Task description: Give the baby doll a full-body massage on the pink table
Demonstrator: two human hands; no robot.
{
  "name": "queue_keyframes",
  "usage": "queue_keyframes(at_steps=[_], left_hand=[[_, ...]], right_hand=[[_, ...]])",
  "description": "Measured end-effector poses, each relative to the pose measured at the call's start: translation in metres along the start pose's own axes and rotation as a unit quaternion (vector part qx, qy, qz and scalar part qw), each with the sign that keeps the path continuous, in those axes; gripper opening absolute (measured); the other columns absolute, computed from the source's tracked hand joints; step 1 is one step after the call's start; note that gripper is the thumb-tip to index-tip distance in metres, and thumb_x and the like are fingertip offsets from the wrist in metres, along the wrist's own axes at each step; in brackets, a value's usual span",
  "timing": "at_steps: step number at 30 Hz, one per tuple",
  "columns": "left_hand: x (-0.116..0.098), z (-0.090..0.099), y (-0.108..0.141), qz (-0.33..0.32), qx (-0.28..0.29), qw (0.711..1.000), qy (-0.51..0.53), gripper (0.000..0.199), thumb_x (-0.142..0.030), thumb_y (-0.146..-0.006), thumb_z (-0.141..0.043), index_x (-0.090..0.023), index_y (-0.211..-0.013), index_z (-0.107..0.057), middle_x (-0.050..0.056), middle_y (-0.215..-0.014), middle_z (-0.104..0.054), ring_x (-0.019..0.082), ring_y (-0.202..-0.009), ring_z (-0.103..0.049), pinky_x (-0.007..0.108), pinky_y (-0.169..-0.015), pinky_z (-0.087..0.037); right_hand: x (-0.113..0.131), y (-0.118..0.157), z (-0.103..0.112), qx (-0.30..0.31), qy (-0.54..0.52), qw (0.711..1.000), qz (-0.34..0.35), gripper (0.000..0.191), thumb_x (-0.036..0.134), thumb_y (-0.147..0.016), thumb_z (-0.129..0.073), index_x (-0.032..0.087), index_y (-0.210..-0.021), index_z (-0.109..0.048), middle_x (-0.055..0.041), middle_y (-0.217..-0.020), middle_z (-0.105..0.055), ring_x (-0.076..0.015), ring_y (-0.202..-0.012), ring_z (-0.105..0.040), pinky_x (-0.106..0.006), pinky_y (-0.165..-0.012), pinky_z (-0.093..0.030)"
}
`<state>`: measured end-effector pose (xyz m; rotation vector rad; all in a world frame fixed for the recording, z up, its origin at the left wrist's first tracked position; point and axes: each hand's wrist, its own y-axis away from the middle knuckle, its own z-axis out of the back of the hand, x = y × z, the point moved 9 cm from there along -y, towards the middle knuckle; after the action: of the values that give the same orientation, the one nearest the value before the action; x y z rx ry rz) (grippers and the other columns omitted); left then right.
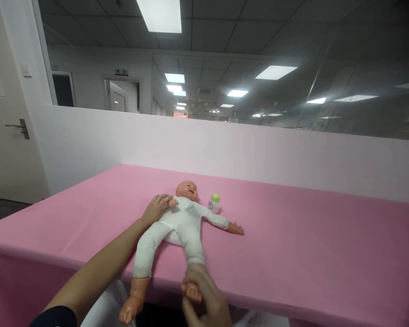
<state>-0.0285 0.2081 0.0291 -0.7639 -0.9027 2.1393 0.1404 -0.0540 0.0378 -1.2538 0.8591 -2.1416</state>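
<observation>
In the head view, the left hand (156, 209) curls narrowly around the arm of a baby doll (180, 222) lying face-up in a white bodysuit. The right hand (201, 293) closes around the doll's foot at the table's near edge, where the other foot overhangs. A green-capped bottle (214, 204) stands just beyond the doll's arm; open pink tablecloth (310, 240) stretches rightward.

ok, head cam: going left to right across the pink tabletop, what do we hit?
left hand → baby doll's head → small bottle with green cap → doll's outstretched hand
</observation>
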Motion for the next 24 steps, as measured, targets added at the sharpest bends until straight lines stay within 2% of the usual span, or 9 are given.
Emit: queue_keyframes(at_steps=[5,9,12,16,19,22,24], left_hand=[[-0.010,-0.004,0.001,-0.059,0.001,0.995,-0.076,0.038,-0.021,-0.096,-0.051,-0.027,-0.133,-0.058,0.010,-0.124,-0.063,0.025,-0.113,-0.057,0.047,-0.098,-0.051],[-0.011,-0.003,0.003,-0.078,0.002,0.994,-0.082,0.041,-0.020,-0.097,-0.050,-0.028,-0.137,-0.055,0.010,-0.128,-0.061,0.025,-0.116,-0.055,0.046,-0.098,-0.051],[-0.012,-0.002,0.005,-0.082,0.011,0.992,-0.092,0.043,-0.023,-0.098,-0.050,-0.029,-0.140,-0.052,0.009,-0.129,-0.060,0.025,-0.118,-0.054,0.046,-0.100,-0.050],[-0.014,-0.002,0.005,-0.083,0.018,0.992,-0.093,0.042,-0.024,-0.098,-0.051,-0.029,-0.140,-0.053,0.009,-0.130,-0.060,0.026,-0.118,-0.054,0.046,-0.100,-0.050],[-0.010,0.001,0.003,-0.045,0.004,0.998,-0.051,0.038,-0.023,-0.098,-0.049,-0.026,-0.135,-0.055,0.010,-0.128,-0.062,0.025,-0.117,-0.056,0.046,-0.101,-0.049],[0.008,0.008,0.002,0.049,-0.046,0.997,0.025,0.038,-0.025,-0.097,-0.049,-0.020,-0.134,-0.051,0.012,-0.129,-0.061,0.025,-0.119,-0.057,0.047,-0.102,-0.049],[0.026,0.011,0.005,0.127,-0.087,0.984,0.089,0.043,-0.027,-0.097,-0.048,-0.019,-0.139,-0.043,0.015,-0.133,-0.058,0.026,-0.119,-0.058,0.047,-0.100,-0.050]], right_hand=[[0.007,-0.051,-0.009,0.048,-0.051,0.998,0.004,0.023,0.005,-0.077,-0.050,0.022,-0.091,-0.056,-0.0038,-0.086,-0.059,-0.0164,-0.075,-0.059,-0.025,-0.070,-0.048],[-0.001,-0.085,-0.026,0.056,-0.055,0.997,-0.007,0.022,0.005,-0.075,-0.049,0.021,-0.089,-0.056,-0.0029,-0.089,-0.060,-0.0171,-0.083,-0.060,-0.026,-0.076,-0.046],[-0.015,-0.098,-0.041,0.065,-0.043,0.996,-0.035,0.022,0.005,-0.074,-0.050,0.021,-0.088,-0.056,-0.0021,-0.091,-0.060,-0.0170,-0.085,-0.060,-0.026,-0.076,-0.044],[-0.020,-0.097,-0.050,0.071,-0.039,0.996,-0.041,0.023,0.005,-0.075,-0.049,0.020,-0.090,-0.056,-0.0024,-0.093,-0.060,-0.0169,-0.087,-0.059,-0.026,-0.077,-0.044],[-0.013,-0.088,-0.042,0.056,-0.063,0.996,-0.027,0.025,0.003,-0.076,-0.047,0.020,-0.092,-0.057,-0.0032,-0.094,-0.059,-0.0172,-0.089,-0.059,-0.027,-0.081,-0.045],[-0.003,-0.074,-0.028,0.042,-0.089,0.995,-0.022,0.026,0.004,-0.078,-0.049,0.021,-0.096,-0.057,-0.0044,-0.096,-0.060,-0.0179,-0.090,-0.059,-0.027,-0.082,-0.047],[0.002,-0.062,-0.020,0.048,-0.094,0.994,-0.024,0.026,0.005,-0.080,-0.051,0.022,-0.099,-0.057,-0.0055,-0.098,-0.061,-0.0185,-0.092,-0.060,-0.026,-0.082,-0.048]])
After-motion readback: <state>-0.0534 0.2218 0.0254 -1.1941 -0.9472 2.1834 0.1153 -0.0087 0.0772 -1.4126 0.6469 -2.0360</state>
